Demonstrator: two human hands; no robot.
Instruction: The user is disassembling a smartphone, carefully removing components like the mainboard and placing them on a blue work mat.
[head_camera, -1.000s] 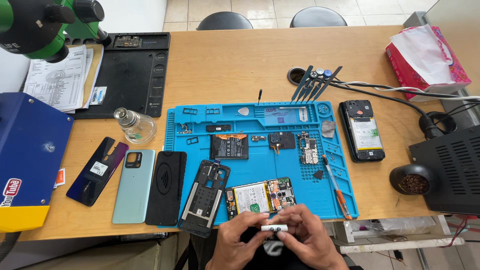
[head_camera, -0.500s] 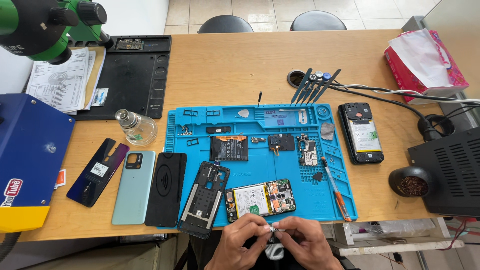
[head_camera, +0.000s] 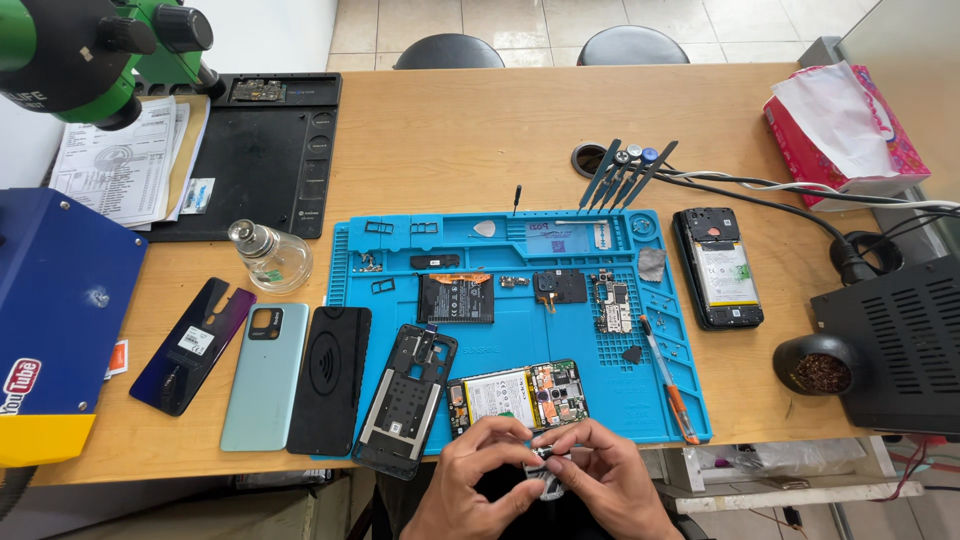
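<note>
At the table's near edge my left hand (head_camera: 478, 482) and my right hand (head_camera: 605, 478) meet, both pinching one small dark and silver phone part (head_camera: 545, 460) between the fingertips. Just beyond the fingers lies an opened phone (head_camera: 515, 394) with its battery and boards bared, on the blue repair mat (head_camera: 520, 250). A black phone frame (head_camera: 407, 398) lies to its left, half off the mat.
On the mat lie small boards (head_camera: 457, 298), screws and an orange-handled tool (head_camera: 667, 378). Left of it rest three phone back covers (head_camera: 265, 375), a glass bottle (head_camera: 270, 257) and a blue box (head_camera: 55, 300). Another opened phone (head_camera: 718, 267), cables and a black station (head_camera: 895, 340) stand at the right.
My hands have moved up closer to the opened phone. The small part has turned between my fingertips and is now pinched more tightly from both sides.
</note>
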